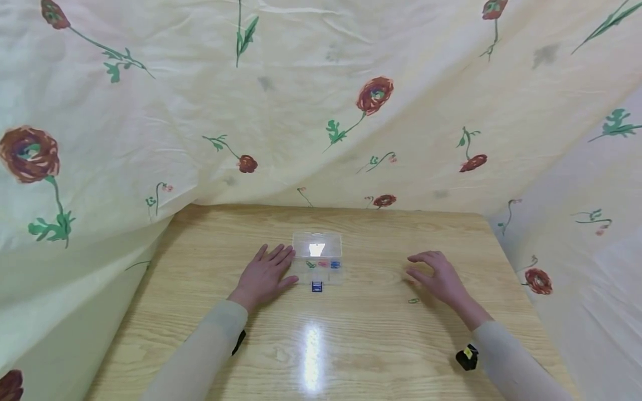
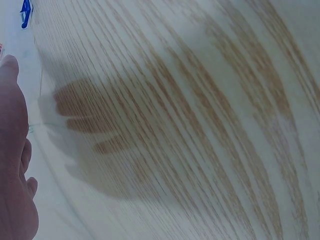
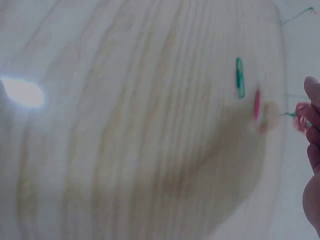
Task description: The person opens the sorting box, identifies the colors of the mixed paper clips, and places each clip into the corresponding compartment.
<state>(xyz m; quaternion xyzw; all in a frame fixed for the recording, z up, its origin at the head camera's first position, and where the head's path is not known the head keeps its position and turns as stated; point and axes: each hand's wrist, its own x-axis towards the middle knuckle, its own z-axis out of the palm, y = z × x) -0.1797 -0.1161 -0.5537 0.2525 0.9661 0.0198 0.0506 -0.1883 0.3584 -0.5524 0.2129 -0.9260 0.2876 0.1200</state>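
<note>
A small clear plastic box [image 1: 303, 278] with compartments lies on the table, its transparent lid [image 1: 301, 245] raised at the back. In its rear row are green paper clips [image 1: 310, 264], pinkish-red ones [image 1: 323, 264] and blue ones [image 1: 335, 265]. A blue piece [image 1: 317, 287] sits at the box's front edge. My left hand [image 1: 266, 277] rests with fingers spread at the box's left side, fingertips and thumb right at its edge. Over the table to the right, my right hand [image 1: 438, 279] has thumb and forefinger apart. Below it lie a green paper clip [image 3: 240, 78] and a red one [image 3: 257, 104].
The wood-grain table [image 1: 371, 345] is bordered at the back and sides by a hanging flowered cloth [image 1: 301, 111]. A dark wrist-worn device [image 1: 467, 357] shows under the right sleeve. Bright light glares off the tabletop in front of the box.
</note>
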